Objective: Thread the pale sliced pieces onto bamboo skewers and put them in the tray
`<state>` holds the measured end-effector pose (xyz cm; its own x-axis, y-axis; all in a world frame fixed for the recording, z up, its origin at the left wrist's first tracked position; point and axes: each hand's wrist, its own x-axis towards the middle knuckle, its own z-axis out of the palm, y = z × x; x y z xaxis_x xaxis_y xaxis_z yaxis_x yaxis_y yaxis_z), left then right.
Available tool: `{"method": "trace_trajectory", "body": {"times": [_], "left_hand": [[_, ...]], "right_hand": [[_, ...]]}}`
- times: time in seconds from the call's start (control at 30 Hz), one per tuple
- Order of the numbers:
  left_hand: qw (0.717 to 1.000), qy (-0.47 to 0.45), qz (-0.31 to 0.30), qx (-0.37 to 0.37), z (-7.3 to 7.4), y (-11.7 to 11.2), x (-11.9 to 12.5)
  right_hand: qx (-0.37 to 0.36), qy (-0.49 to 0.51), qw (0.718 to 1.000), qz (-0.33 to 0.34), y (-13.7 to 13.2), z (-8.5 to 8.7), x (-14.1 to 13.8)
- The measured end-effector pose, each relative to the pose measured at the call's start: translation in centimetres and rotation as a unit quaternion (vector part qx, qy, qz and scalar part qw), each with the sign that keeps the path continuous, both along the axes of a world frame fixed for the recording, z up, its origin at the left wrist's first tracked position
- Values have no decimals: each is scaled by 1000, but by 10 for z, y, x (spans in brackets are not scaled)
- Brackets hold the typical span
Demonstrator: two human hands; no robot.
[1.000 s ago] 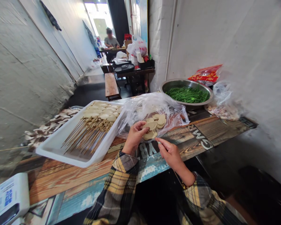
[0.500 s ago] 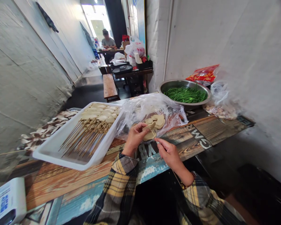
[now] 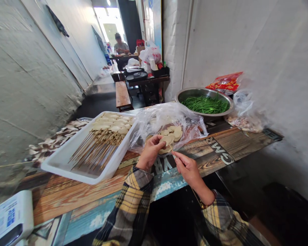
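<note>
Glare whites out the far opening (image 3: 109, 16), the lower right lies in deep shadow, and the left wall (image 3: 20, 85) looks stretched and soft

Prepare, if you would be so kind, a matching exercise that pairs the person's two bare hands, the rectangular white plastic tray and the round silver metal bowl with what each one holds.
Column one
1. Left hand
2. Right hand
3. Rectangular white plastic tray
4. Round silver metal bowl

Column two
A. Long, thin green stalks
B. A flat pale oval slice
C. Rows of pale pieces on wooden sticks
D. A single thin wooden skewer

Right pairs: 1-B, 2-D, 3-C, 4-A.
</note>
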<state>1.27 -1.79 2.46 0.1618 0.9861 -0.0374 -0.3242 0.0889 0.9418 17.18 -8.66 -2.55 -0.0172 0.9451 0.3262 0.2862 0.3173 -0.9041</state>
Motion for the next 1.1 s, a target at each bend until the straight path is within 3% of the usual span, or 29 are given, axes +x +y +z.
{"method": "trace_trajectory", "body": {"times": [0.23, 0.57, 1.1], "left_hand": [[1000, -4, 4, -21, 7, -3, 1], [999, -17, 26, -27, 3, -2, 2], [996, -66, -17, -52, 0, -4, 3]], "right_hand": [[-2, 1, 1000, 2, -1, 0, 0], [5, -14, 1000, -12, -2, -3, 1], [32, -9, 999, -33, -7, -4, -1]]}}
